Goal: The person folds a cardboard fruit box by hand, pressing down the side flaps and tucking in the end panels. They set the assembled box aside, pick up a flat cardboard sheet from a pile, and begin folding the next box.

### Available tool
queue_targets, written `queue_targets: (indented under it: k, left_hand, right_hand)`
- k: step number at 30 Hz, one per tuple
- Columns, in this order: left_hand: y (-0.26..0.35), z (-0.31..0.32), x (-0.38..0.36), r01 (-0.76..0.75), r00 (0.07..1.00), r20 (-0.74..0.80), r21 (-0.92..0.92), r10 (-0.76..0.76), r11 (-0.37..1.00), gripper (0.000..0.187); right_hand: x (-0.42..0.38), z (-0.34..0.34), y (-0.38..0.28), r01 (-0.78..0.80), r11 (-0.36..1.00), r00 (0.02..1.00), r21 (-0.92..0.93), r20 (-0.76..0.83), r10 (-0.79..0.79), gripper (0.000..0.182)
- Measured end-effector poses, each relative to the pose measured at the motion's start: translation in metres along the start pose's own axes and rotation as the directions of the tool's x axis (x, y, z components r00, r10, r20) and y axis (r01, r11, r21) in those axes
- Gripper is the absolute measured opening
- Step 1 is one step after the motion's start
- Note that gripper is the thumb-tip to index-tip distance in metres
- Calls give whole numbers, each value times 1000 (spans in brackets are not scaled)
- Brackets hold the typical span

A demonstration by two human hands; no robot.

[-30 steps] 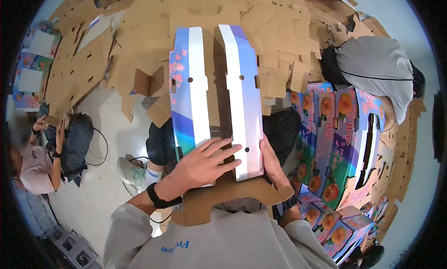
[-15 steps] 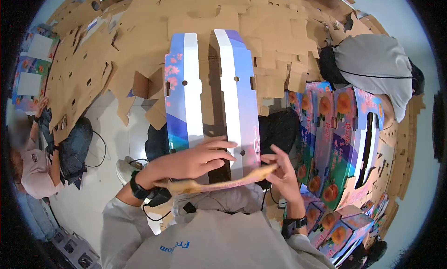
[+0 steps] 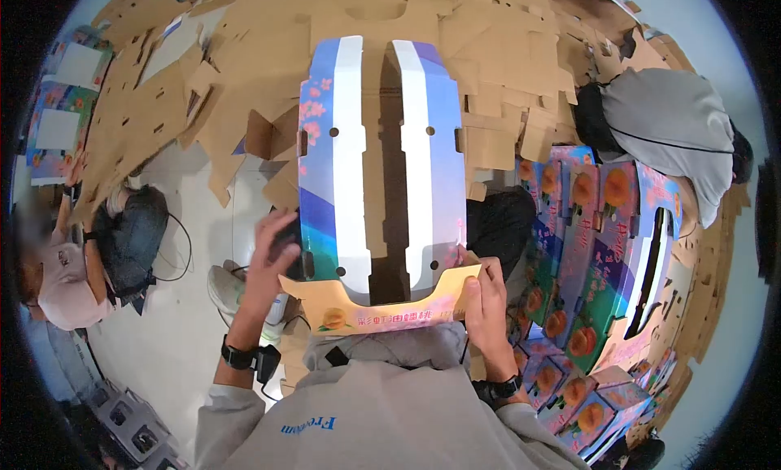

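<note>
Near flap (image 3: 382,309) now folded up against box (image 3: 378,165) end; lay flat a second ago. Left hand (image 3: 268,263) shifted off the top panels to box's left side, gripping it. Right hand (image 3: 482,295) clasping flap's right corner. Box on lap, long axis pointing away. End closure judged under way, not yet locked.

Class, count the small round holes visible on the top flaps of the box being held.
4 on the box: two toward its far end, two near the hands. Others may be hidden.
</note>
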State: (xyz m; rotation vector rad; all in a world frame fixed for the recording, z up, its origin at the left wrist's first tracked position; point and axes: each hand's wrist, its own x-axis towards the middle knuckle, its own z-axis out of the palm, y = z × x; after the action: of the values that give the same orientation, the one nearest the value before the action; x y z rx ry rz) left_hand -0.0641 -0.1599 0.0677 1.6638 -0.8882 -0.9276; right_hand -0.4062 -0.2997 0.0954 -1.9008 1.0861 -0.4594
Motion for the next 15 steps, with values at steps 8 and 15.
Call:
queue_targets:
  k: [8, 15]
  left_hand:
    - [4, 29, -28, 286, 958, 67, -298, -279, 911, 70]
    - [-6, 45, -22, 215, 971, -16, -379, -238, 900, 63]
  right_hand:
    - [-6, 20, 11, -68, 998, 990, -2, -121, 68, 39]
    - [2, 21, 12, -86, 996, 984, 19, -154, 88, 40]
